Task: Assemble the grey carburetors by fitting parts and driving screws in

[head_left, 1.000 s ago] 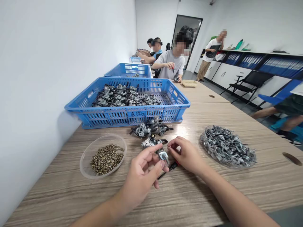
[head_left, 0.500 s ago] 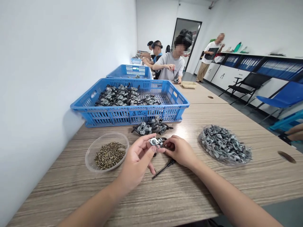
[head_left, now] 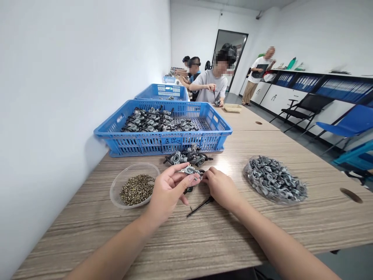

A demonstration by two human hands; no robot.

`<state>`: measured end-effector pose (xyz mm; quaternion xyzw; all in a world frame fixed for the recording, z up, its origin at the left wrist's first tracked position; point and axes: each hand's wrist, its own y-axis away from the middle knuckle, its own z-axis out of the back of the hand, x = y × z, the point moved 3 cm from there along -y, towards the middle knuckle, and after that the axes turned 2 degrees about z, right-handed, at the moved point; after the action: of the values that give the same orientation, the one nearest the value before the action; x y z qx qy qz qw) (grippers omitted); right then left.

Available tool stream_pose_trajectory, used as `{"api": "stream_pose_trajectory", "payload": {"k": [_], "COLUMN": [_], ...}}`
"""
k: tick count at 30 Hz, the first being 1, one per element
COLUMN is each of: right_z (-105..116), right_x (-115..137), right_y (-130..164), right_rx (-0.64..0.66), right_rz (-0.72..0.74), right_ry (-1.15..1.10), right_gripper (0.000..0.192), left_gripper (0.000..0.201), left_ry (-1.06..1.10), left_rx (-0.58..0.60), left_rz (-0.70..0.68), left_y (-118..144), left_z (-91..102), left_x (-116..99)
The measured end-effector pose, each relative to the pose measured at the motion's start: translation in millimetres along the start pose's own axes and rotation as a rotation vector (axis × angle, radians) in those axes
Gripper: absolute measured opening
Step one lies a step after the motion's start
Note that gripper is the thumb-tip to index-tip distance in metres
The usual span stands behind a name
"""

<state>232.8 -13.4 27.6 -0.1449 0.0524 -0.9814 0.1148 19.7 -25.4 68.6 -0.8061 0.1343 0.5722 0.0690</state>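
Left hand (head_left: 170, 186) pinches metal part (head_left: 189, 170) over desk (head_left: 175, 249), between near edge and blue crate (head_left: 140, 146) — best held steady, level; right hand (head_left: 223, 188) alongside, can't tell its grip.

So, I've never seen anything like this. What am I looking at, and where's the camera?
No robot here: these are a person's two bare hands, filmed by a camera worn on the head, looking forward and down. The left hand holds a small metal part; the right hand is close beside it, its fingertips partly hidden. On the table are a thin dark tool, a tub of brass-coloured screws, a clear dish of grey metal pieces and a blue crate of metal assemblies.
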Motion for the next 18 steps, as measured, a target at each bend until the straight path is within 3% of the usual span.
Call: {"api": "stream_pose_trajectory", "payload": {"k": [3, 9, 14, 18], "right_z": [0, 28, 54, 53], "right_x": [-2, 5, 20, 26], "right_y": [2, 17, 31, 34], "right_rx": [-0.048, -0.32, -0.402, -0.426], "right_rz": [0.04, 0.256, 0.41, 0.457], "right_ry": [-0.059, -0.568, -0.558, -0.551], "right_gripper": [0.014, 0.017, 0.017, 0.015], "left_gripper": [0.078, 0.072, 0.072, 0.068], "left_ry": [-0.006, -0.032, -0.07, -0.087], "left_rx": [0.011, -0.011, -0.024, -0.024], "left_rz": [0.014, 0.026, 0.048, 0.101], "left_y": [0, -1, -1, 2], "left_z": [0.2, 0.5, -0.7, -4.4], "left_x": [2, 9, 15, 19]}}
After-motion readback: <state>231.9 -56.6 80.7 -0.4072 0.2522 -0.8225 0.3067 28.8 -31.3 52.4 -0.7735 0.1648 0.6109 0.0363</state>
